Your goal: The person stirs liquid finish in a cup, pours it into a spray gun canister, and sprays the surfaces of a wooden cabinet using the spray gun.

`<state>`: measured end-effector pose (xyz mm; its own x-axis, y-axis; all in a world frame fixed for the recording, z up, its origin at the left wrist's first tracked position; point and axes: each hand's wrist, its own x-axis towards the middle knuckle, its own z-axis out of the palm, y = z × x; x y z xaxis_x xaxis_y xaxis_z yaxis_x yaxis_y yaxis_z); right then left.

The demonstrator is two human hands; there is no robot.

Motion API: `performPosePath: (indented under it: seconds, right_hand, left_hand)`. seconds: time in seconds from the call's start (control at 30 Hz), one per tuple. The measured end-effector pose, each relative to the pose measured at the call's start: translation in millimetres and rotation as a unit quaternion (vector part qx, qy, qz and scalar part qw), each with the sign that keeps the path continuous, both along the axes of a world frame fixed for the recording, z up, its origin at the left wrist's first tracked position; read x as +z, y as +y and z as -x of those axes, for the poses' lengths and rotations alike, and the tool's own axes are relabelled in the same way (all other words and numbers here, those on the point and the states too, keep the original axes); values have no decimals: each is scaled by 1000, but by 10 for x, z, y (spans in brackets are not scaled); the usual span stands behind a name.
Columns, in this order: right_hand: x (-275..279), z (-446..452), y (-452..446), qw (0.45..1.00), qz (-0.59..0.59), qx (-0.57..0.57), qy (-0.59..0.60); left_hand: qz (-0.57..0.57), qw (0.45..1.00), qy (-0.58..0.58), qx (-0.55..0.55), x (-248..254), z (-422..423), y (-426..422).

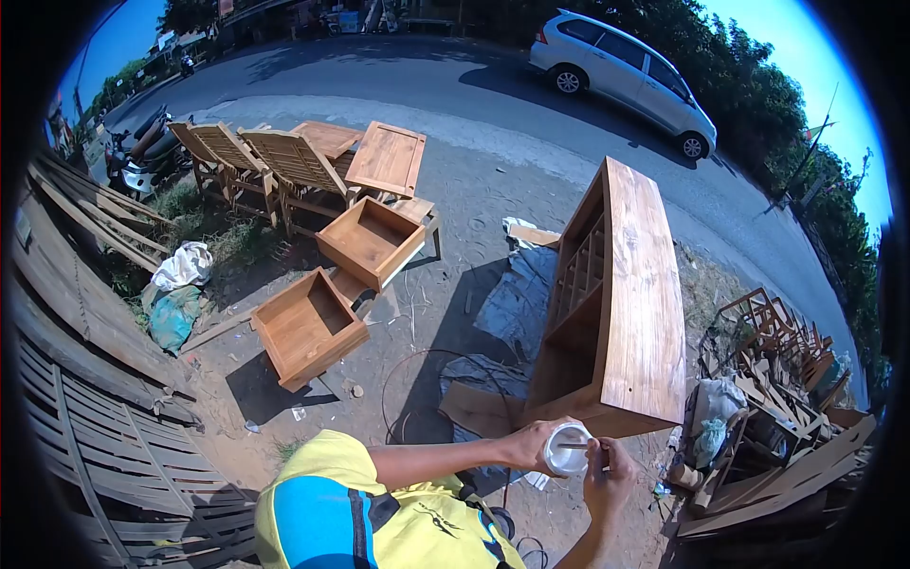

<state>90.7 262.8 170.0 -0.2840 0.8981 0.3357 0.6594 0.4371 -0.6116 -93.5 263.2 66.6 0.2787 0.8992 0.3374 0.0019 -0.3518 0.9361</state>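
One cup (pixel 567 462), mouth up, grasped by my left hand (pixel 531 447) near one cabinet (pixel 646 303); one stick (pixel 573 445), long axis crosswise, pinched by my right hand (pixel 609 469), pointing left into it. Two drawers (pixel 329 353).

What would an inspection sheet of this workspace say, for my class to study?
Surface: sandy ground; sheeting by the cabinet's base.
Job's things: wooden cabinet; white cup with a thin stick in it.
Clutter: scrap wood at right; bags at left.
Hands: left hand holds the cup; right hand grips the stick.
Cables: thin loop on the ground, cable or hose unclear.
Surroundings: drawers, chairs, road, silver van.
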Motion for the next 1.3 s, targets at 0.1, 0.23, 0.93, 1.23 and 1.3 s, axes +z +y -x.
performPosePath:
  seconds: [0.1,0.23,0.93,1.23,1.3]
  right_hand:
    - [-2,-58,9,996,77,42,5]
    - [-30,-31,48,998,16,18,49]
    - [1,-27,238,996,35,21,74]
    - [120,-177,319,998,27,-2,-51]
    - [189,-175,284,998,54,1,-11]
  left_hand:
    - [18,1000,-7,2,24,-13,6]
    - [17,1000,-5,11,11,-29,12]
    - [7,1000,3,4,-47,-93,217]
    - [19,999,38,-26,109,-49,378]
    - [16,999,33,-33,139,-83,416]
